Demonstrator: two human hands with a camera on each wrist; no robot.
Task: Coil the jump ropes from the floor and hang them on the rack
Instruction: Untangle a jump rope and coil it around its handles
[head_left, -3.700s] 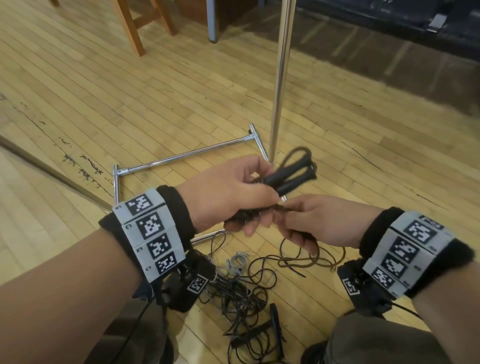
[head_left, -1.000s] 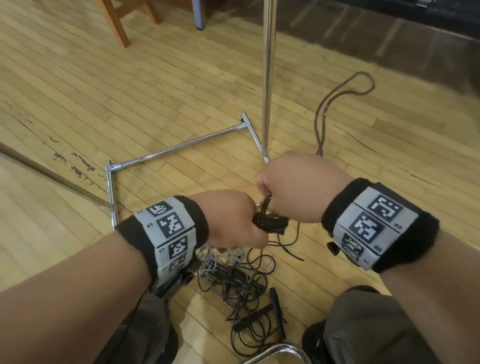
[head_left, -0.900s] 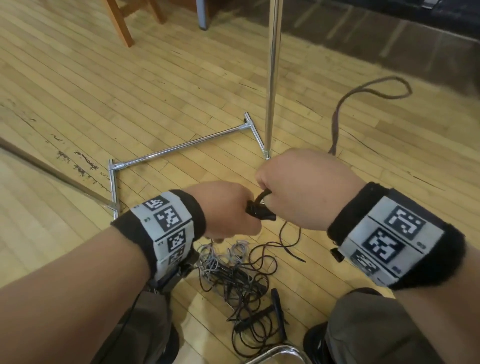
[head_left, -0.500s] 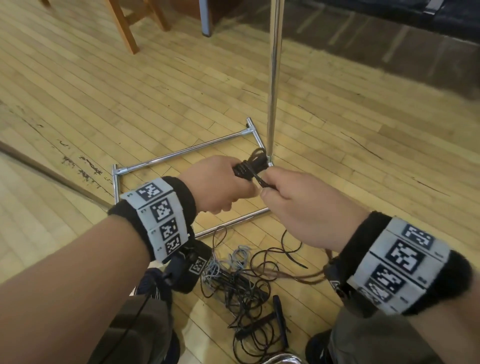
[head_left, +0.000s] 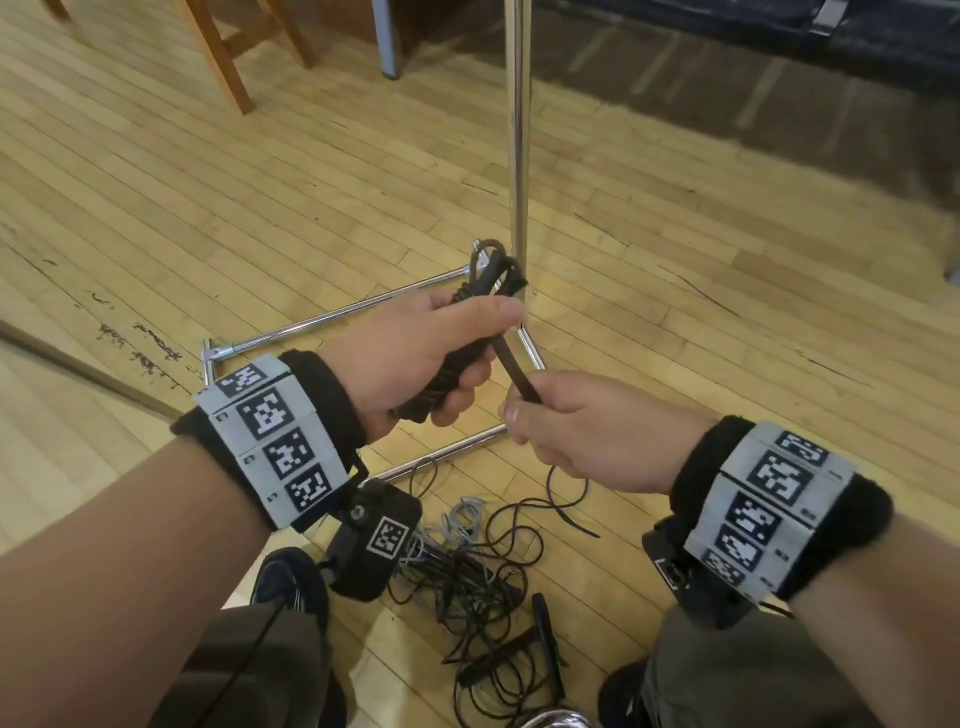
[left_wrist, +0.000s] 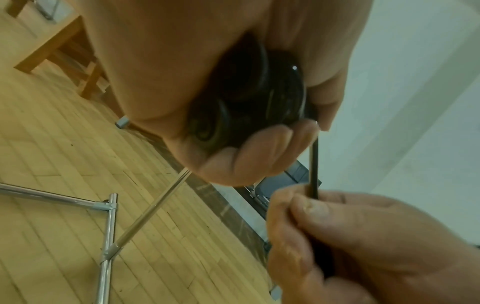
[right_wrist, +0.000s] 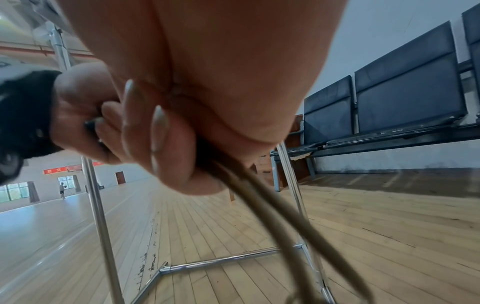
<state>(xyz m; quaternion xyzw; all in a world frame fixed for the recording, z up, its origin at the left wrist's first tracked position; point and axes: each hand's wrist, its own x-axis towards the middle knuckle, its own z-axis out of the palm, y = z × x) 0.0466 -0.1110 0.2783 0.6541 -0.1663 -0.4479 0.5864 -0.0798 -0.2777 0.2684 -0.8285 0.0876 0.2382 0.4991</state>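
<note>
My left hand (head_left: 441, 348) grips a bundle of black jump rope handles wound with dark cord (head_left: 488, 283); the handle ends (left_wrist: 249, 98) show inside my fist in the left wrist view. A taut stretch of that cord (head_left: 511, 364) runs down to my right hand (head_left: 571, 431), which pinches it between thumb and fingers. Below the right hand the cord (right_wrist: 272, 207) hangs in two strands toward the floor. The chrome rack (head_left: 518, 156) stands just behind my hands, its base bars (head_left: 332, 325) on the floor.
A tangle of dark and grey ropes with black handles (head_left: 483, 582) lies on the wooden floor between my knees. Wooden chair legs (head_left: 218, 57) stand at the back left, and dark bench seats (right_wrist: 405, 90) line the wall to the right.
My right hand swung the cord out past the pole, then brought it back; both hands rose and the cord now sits wound round the handles, pulled tight between my hands.
</note>
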